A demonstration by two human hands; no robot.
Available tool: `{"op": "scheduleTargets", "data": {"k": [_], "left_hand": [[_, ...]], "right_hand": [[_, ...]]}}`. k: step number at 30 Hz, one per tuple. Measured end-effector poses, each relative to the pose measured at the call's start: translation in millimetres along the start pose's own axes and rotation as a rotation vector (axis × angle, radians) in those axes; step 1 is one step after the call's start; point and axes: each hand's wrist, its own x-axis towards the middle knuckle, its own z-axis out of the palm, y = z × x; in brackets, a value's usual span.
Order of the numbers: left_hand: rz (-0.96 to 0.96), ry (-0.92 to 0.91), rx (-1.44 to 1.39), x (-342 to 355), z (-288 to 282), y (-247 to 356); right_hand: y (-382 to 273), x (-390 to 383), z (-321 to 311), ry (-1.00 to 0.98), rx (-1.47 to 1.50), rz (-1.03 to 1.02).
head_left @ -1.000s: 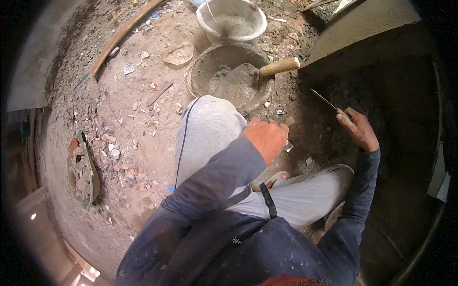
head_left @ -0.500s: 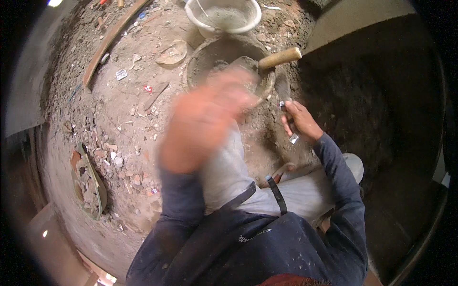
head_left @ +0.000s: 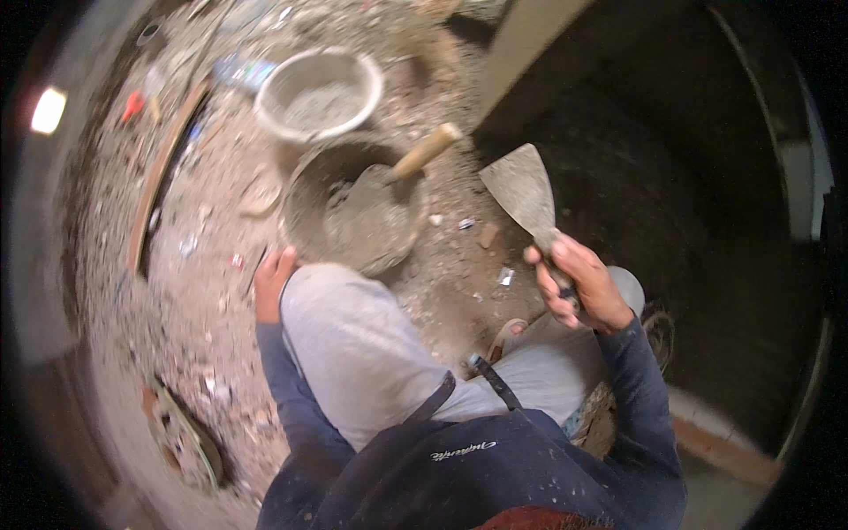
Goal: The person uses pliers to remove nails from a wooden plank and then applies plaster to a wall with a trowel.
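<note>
My right hand [head_left: 579,287] grips the handle of a wide putty knife [head_left: 523,190], blade pointing up and away over the dirt floor. My left hand [head_left: 270,283] hangs beside my left knee [head_left: 340,305], fingers loosely apart, holding nothing, close to a dark pan of grey mortar [head_left: 358,212]. A trowel with a wooden handle [head_left: 424,150] lies in that pan, its blade buried in the mortar. I am crouched, grey trousers and dark blue sleeves filling the lower part of the view.
A white bucket [head_left: 318,93] with some grey mix stands behind the pan. A long wooden strip [head_left: 159,185] lies on the rubble-strewn floor at left. A dark wall [head_left: 689,221] fills the right side. Debris and a rusty piece [head_left: 190,437] lie at lower left.
My left hand swept from in front of me down to beside my left knee. My right hand turned the putty knife so its broad blade faces up. The view shifted toward the pan.
</note>
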Motion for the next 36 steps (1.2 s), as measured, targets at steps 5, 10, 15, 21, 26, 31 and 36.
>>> {"op": "scheduleTargets", "data": {"k": [5, 10, 15, 21, 26, 31, 36], "left_hand": [[-0.043, 0.028, 0.083, 16.7, -0.4, 17.9], [-0.132, -0.368, -0.903, -3.6, 9.0, 124.1], [-0.153, -0.391, -0.884, 15.0, 22.8, 141.9], [-0.028, -0.310, -1.130, 11.2, 19.8, 158.3], [0.126, -0.306, -1.091, 40.7, 4.7, 158.8], [0.279, 0.186, -0.245, 40.8, 10.6, 146.6], [0.294, 0.203, -0.105, 34.2, 36.1, 161.7]], "right_hand": [[50.5, 29.9, -42.3, 0.346, -0.931, -0.380], [59.6, 51.1, -36.6, 0.242, -1.345, -0.541], [68.6, 73.3, -46.5, 0.286, -1.305, -0.610], [64.0, 52.2, -47.1, 0.369, -1.262, -0.619], [67.0, 21.1, -63.8, 0.383, -1.255, -0.613], [60.4, 10.3, -71.4, 0.456, -1.241, -0.583], [57.1, 11.5, -78.8, 0.423, -1.212, -0.559]]}}
